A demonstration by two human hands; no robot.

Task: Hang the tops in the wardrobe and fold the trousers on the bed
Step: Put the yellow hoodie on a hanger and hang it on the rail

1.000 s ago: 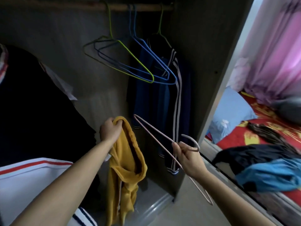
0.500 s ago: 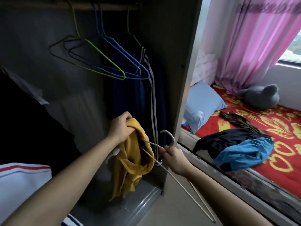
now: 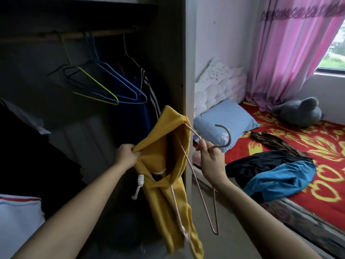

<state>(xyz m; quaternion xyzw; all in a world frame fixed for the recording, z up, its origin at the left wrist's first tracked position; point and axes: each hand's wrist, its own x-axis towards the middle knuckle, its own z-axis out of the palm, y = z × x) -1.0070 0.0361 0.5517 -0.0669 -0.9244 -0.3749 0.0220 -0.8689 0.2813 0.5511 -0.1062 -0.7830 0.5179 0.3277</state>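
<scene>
The left hand (image 3: 127, 156) grips a bunched edge of a yellow hooded top (image 3: 168, 199), fingers curled tight around the fabric. The right hand (image 3: 212, 161) pinches a thin pale wire hanger (image 3: 230, 138) just below its hook, which points up and to the right. One shoulder of the hanger is pushed inside the top's hood opening. The other shoulder hangs free below the right wrist. The top dangles between the two hands, its white drawstrings loose, in front of the open wardrobe (image 3: 188, 53).

Inside the wardrobe, far left, a rail (image 3: 74, 35) carries empty blue hangers (image 3: 127, 86), a green hanger (image 3: 97, 85) and a dark garment with white stripes (image 3: 147, 85).

To the right lies a bed with a red patterned sheet (image 3: 298, 139). On it are a blue pillow (image 3: 225, 122), a heap of black and blue clothes (image 3: 276, 174) and a grey soft toy (image 3: 296, 113). A pink curtain (image 3: 291, 53) hangs beyond.
</scene>
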